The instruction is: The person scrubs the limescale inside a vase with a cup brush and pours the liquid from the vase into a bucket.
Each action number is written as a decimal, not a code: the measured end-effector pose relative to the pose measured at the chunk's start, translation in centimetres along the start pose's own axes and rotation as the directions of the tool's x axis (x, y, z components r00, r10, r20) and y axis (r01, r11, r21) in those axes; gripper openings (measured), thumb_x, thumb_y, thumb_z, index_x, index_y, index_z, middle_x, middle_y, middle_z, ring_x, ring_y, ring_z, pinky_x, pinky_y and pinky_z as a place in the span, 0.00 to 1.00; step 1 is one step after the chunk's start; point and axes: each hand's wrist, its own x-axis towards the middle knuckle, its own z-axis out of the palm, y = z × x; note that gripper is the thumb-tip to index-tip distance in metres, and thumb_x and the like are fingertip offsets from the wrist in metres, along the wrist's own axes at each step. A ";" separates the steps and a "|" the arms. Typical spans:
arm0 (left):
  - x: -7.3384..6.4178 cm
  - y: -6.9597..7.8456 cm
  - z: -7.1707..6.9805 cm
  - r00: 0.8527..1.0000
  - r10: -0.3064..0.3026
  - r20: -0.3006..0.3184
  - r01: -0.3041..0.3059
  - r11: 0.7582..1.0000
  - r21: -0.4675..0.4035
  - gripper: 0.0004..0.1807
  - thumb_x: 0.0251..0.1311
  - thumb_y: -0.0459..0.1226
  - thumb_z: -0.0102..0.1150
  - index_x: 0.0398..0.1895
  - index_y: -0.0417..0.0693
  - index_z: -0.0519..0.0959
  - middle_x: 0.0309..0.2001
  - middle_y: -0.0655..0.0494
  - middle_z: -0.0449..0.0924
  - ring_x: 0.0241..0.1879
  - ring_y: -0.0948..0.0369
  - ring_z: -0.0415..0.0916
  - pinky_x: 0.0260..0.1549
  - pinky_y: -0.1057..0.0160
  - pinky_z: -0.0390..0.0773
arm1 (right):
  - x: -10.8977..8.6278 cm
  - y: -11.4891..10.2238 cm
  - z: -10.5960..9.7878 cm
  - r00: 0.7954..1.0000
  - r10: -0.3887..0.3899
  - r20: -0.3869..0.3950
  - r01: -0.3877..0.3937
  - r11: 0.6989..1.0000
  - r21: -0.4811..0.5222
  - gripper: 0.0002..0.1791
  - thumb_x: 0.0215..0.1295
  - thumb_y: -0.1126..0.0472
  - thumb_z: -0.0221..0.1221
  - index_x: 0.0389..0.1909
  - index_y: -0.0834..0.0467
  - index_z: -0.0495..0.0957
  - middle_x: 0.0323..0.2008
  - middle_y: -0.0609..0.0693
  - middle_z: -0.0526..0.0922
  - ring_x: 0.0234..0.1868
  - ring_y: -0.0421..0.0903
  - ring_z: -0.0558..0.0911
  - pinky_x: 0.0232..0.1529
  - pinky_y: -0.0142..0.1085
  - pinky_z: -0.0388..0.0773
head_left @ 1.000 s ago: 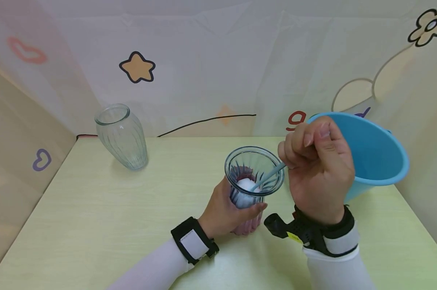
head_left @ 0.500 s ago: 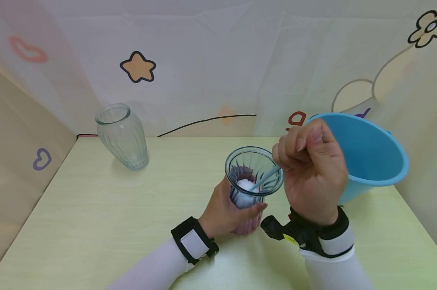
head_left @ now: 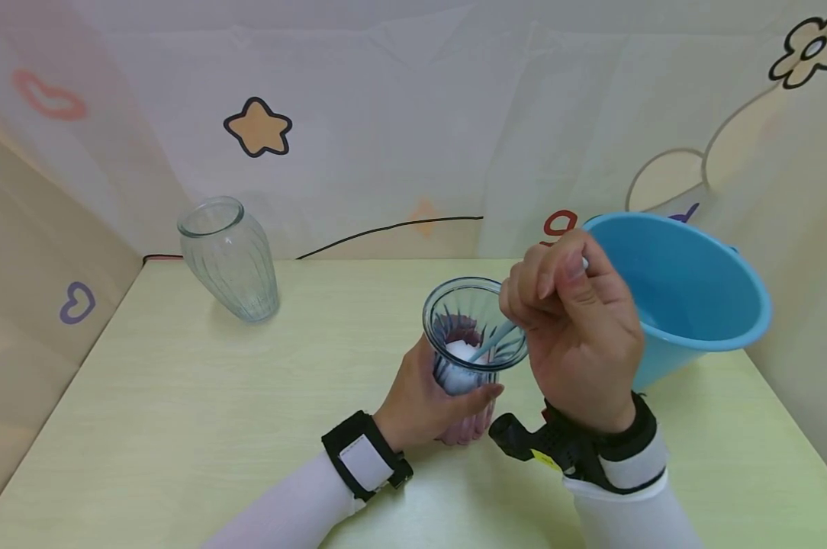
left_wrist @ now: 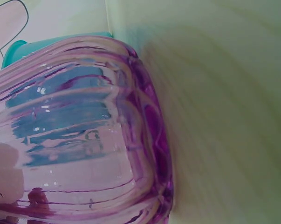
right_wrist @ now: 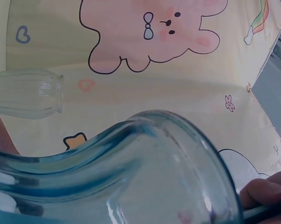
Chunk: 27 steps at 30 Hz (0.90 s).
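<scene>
Wrapping its fingers round a ribbed glass vase (left_wrist: 84,135), the left hand (head_left: 437,404) holds it left of a blue bucket (head_left: 705,286); the right hand (head_left: 581,328) pinches a blue stick (head_left: 493,341) in curled fingers, slanting into the vase's mouth toward what seems a white sponge (head_left: 460,374).

Showing, in the head view at five o'clock, blue on the rim of the ribbed vase (head_left: 474,306), turning purple toward its base, with pale blue on the stick (head_left: 492,341) and white on the lump (head_left: 460,374) inside. Displaying plain blue on the bucket (head_left: 709,282) at three, clear fluting on the jar (head_left: 231,263) at nine, pale yellow grain on the table (head_left: 249,427) at six. Carrying black outlines round the orange star (head_left: 257,127) at ten and cream flower (head_left: 815,47) at two.
</scene>
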 end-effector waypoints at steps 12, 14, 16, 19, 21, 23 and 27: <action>-0.1 -0.1 0.0 0.999 -0.031 0.032 0.033 0.997 -0.064 0.39 0.56 0.39 0.75 0.67 0.57 0.64 0.55 0.57 0.81 0.51 0.61 0.82 0.53 0.60 0.85 | -0.3 0.1 1.1 0.983 0.145 0.109 -0.124 0.976 -0.181 0.13 0.82 0.56 0.46 0.34 0.53 0.71 0.23 0.50 0.63 0.26 0.47 0.63 0.27 0.42 0.58; -0.1 -0.1 0.0 0.999 -0.035 0.036 0.037 0.997 -0.074 0.39 0.56 0.39 0.75 0.68 0.60 0.63 0.56 0.57 0.81 0.52 0.62 0.82 0.54 0.60 0.84 | -0.4 0.2 1.2 0.978 0.164 0.131 -0.134 0.967 -0.215 0.13 0.83 0.57 0.44 0.34 0.52 0.71 0.24 0.50 0.63 0.26 0.47 0.63 0.27 0.41 0.58; -0.1 -0.2 0.1 0.999 -0.036 0.039 0.039 0.996 -0.080 0.40 0.56 0.39 0.75 0.68 0.61 0.63 0.56 0.57 0.81 0.52 0.61 0.82 0.55 0.60 0.84 | -0.5 0.2 1.2 0.974 0.174 0.145 -0.136 0.962 -0.235 0.14 0.84 0.59 0.42 0.35 0.52 0.71 0.25 0.50 0.63 0.26 0.46 0.63 0.27 0.41 0.58; -0.2 -0.1 0.1 0.998 -0.036 0.045 0.040 0.995 -0.091 0.40 0.56 0.39 0.75 0.69 0.61 0.63 0.56 0.57 0.81 0.52 0.61 0.82 0.56 0.60 0.84 | -0.4 0.2 1.1 0.970 0.185 0.157 -0.143 0.959 -0.244 0.15 0.84 0.60 0.41 0.35 0.51 0.71 0.25 0.49 0.64 0.25 0.46 0.63 0.26 0.41 0.57; -0.2 0.0 0.1 0.998 -0.034 0.050 0.039 0.994 -0.100 0.40 0.56 0.38 0.74 0.69 0.61 0.63 0.55 0.57 0.81 0.51 0.61 0.82 0.56 0.59 0.84 | -0.4 0.2 1.0 0.969 0.187 0.164 -0.143 0.959 -0.246 0.15 0.84 0.60 0.40 0.36 0.51 0.71 0.25 0.49 0.64 0.25 0.46 0.63 0.26 0.41 0.58; -0.2 0.0 0.1 0.998 -0.030 0.049 0.035 0.994 -0.101 0.39 0.56 0.38 0.75 0.68 0.61 0.63 0.55 0.56 0.82 0.50 0.61 0.83 0.56 0.59 0.84 | -0.4 0.2 0.9 0.970 0.185 0.160 -0.145 0.961 -0.236 0.14 0.84 0.59 0.41 0.35 0.51 0.72 0.25 0.49 0.64 0.25 0.46 0.63 0.27 0.41 0.58; -0.2 0.0 0.1 0.999 -0.009 0.037 0.012 0.997 -0.080 0.39 0.56 0.38 0.75 0.69 0.59 0.63 0.56 0.54 0.81 0.52 0.58 0.83 0.55 0.59 0.84 | -0.3 0.2 0.9 0.981 0.162 0.103 -0.142 0.974 -0.178 0.13 0.83 0.58 0.45 0.34 0.53 0.71 0.23 0.50 0.62 0.25 0.47 0.62 0.27 0.41 0.57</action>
